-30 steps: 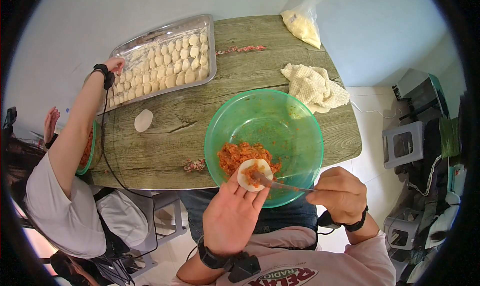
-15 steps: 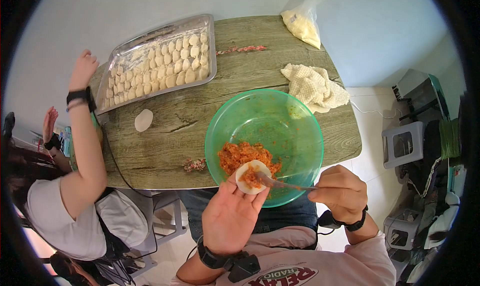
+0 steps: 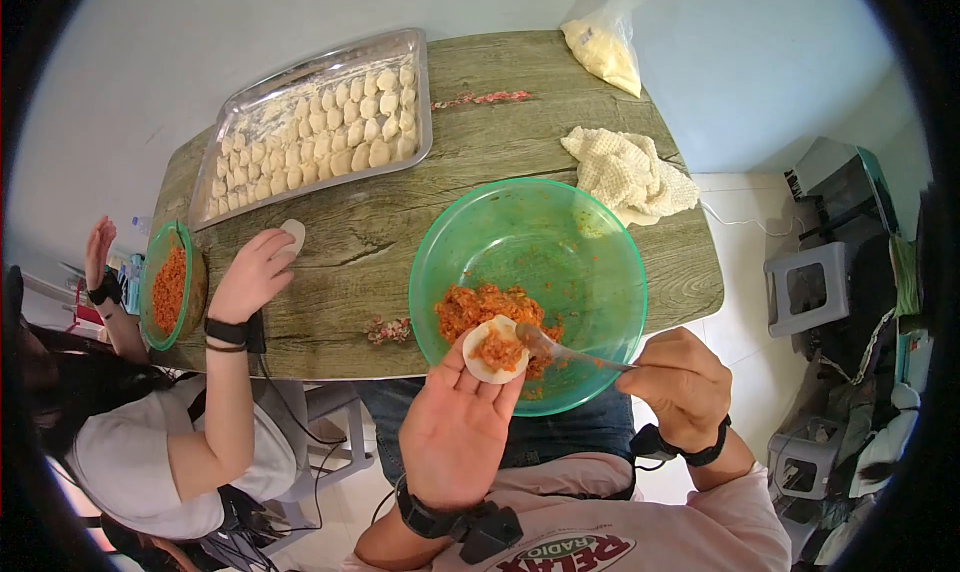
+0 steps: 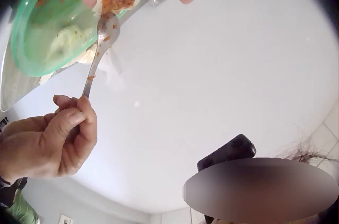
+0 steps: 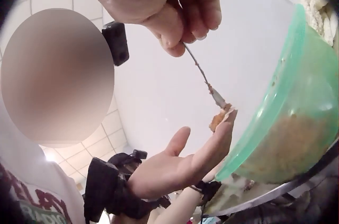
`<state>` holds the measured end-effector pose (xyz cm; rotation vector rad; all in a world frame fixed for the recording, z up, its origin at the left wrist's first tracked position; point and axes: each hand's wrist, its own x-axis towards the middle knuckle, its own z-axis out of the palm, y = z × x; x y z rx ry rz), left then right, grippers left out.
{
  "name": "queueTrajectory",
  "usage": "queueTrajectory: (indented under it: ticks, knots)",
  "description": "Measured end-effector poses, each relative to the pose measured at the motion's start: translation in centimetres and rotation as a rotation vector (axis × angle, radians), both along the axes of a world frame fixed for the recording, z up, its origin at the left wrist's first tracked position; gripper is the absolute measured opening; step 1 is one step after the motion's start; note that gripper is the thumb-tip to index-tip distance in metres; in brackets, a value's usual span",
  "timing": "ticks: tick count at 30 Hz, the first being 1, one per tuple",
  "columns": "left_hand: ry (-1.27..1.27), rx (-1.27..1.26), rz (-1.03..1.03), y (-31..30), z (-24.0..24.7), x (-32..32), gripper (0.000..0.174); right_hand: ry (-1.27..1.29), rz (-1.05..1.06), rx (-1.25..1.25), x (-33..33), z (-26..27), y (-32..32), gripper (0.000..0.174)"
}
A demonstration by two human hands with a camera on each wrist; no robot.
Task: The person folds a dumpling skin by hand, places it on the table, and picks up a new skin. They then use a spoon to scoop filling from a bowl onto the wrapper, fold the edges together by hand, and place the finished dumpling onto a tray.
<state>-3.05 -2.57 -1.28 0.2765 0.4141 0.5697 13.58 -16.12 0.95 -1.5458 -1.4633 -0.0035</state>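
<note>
My left hand (image 3: 455, 437) is palm up at the near rim of a green plastic bowl (image 3: 610, 302), its fingers extended. On its fingertips lies a round white dumpling wrapper (image 3: 480, 369) with a mound of orange-red filling (image 3: 500, 349) in the middle. My right hand (image 3: 685, 384) grips the handle of a metal spoon (image 4: 91, 75) from the right. The spoon's smeared bowl is at the wrapper's edge, beside the filling. More orange-red filling (image 3: 465, 307) is heaped in the green bowl, behind the wrapper.
Rows of shaped dumplings fill much of a metal tray (image 3: 424, 102) at the back left. Another person's hand (image 3: 258, 272) reaches a loose wrapper (image 3: 293, 234), near a second bowl of filling (image 3: 170, 287). A cream cloth (image 3: 630, 177) and a bag (image 3: 605, 57) lie back right.
The spoon has drawn back rightward from the filling to the wrapper's edge. My left hand has shifted slightly left. The other person's hand came from the tray down to the loose wrapper.
</note>
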Motion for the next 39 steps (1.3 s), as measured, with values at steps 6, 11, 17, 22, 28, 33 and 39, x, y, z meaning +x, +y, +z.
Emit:
queueTrajectory:
  ticks: [6, 11, 17, 22, 28, 33, 39]
  knots:
    - [-0.014, -0.04, 0.016, 0.2, 0.1, 0.1, 0.055, -0.009, -0.041, 0.016, -0.4, -0.1, 0.1, 0.022]
    - [-0.006, -0.075, 0.031, 0.5, -0.1, -0.2, 0.057, -0.016, -0.062, 0.005, -0.4, -0.2, 0.0, 0.02]
    - [-0.091, -0.089, 0.017, 0.9, -0.4, -0.6, 0.052, -0.004, -0.129, -0.034, -0.3, -0.3, 0.1, 0.013]
    - [-0.083, -0.088, 0.03, 1.0, -0.4, -0.7, 0.05, 0.09, -0.08, 0.024, -0.5, 0.0, -0.2, 0.011]
    - [-0.093, -0.098, 0.01, 1.0, -0.3, -0.6, 0.05, 0.123, -0.034, 0.023, -0.5, -0.4, 0.0, 0.008]
    - [-0.069, -0.116, 0.048, 1.3, -0.1, -0.7, 0.055, 0.136, -0.118, -0.036, -0.5, -0.6, -0.1, 0.009]
    - [-0.071, -0.096, 0.036, 1.3, -0.1, -0.7, 0.052, 0.163, -0.121, -0.163, -0.7, -0.7, 0.3, 0.015]
